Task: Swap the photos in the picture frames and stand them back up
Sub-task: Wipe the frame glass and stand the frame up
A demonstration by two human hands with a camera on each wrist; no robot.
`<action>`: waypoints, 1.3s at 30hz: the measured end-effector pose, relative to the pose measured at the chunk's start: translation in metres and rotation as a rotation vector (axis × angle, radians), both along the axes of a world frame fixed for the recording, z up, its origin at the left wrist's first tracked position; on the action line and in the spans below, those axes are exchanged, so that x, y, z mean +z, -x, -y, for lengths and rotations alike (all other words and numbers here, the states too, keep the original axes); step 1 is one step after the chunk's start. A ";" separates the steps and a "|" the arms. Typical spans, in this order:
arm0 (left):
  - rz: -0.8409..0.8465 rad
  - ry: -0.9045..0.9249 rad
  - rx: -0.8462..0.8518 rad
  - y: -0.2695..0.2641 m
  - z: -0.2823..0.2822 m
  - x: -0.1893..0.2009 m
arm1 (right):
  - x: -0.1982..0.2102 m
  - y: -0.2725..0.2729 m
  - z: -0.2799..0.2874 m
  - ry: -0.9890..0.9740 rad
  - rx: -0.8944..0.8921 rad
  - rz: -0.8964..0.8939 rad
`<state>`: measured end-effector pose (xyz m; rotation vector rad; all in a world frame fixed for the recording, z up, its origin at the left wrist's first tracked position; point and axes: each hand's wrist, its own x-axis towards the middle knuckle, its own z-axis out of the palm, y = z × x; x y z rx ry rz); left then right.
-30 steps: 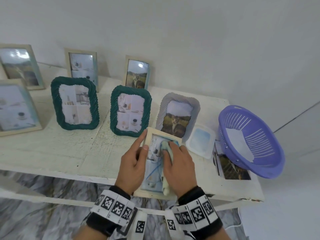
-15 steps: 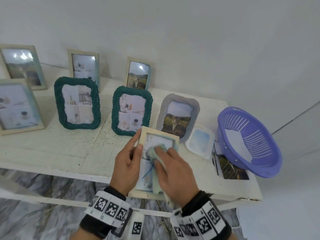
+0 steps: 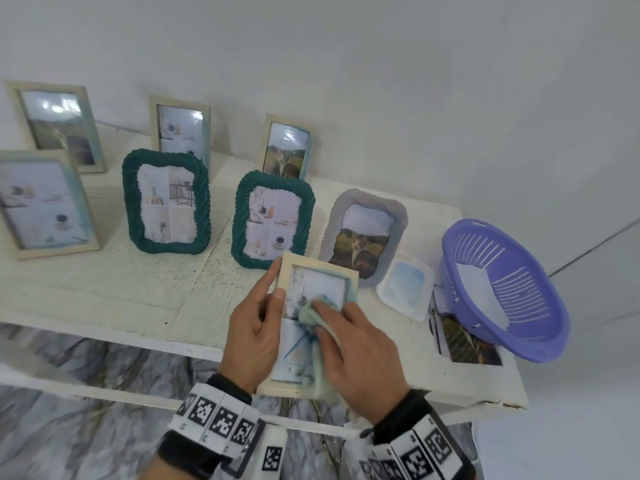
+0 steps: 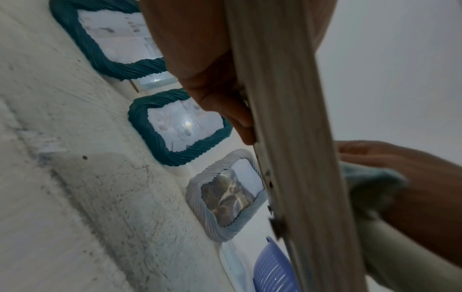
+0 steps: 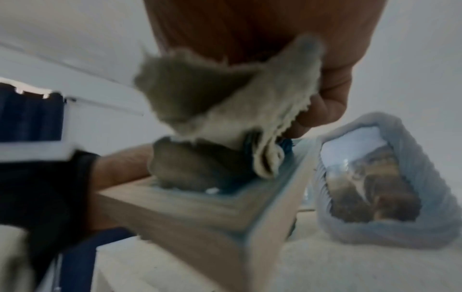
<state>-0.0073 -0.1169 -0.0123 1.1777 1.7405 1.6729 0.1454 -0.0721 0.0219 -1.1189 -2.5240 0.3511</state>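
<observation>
A light wooden frame with a pale photo tilts over the table's front edge. My left hand grips its left side, thumb on the front and fingers behind. My right hand holds a bunched pale green cloth and presses it on the glass. In the left wrist view the frame's edge runs down the middle, with the cloth on the far side. In the blurred right wrist view the cloth lies on the frame.
Two green rope frames and a grey one with a cat photo stand behind. A clear plastic lid, a loose photo and a purple basket lie on the right. More frames line the wall.
My right hand has slid the cloth left and slightly down across the glass. The left hand keeps its grip on the frame.
</observation>
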 end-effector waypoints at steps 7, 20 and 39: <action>0.048 0.011 -0.002 -0.006 -0.002 0.006 | 0.011 0.008 -0.001 -0.062 0.130 0.036; 0.131 0.001 -0.012 -0.003 -0.005 0.001 | 0.019 -0.008 0.006 -0.067 0.307 0.193; 0.121 -0.012 0.004 -0.008 -0.019 0.004 | 0.026 -0.023 -0.025 -0.165 0.002 0.232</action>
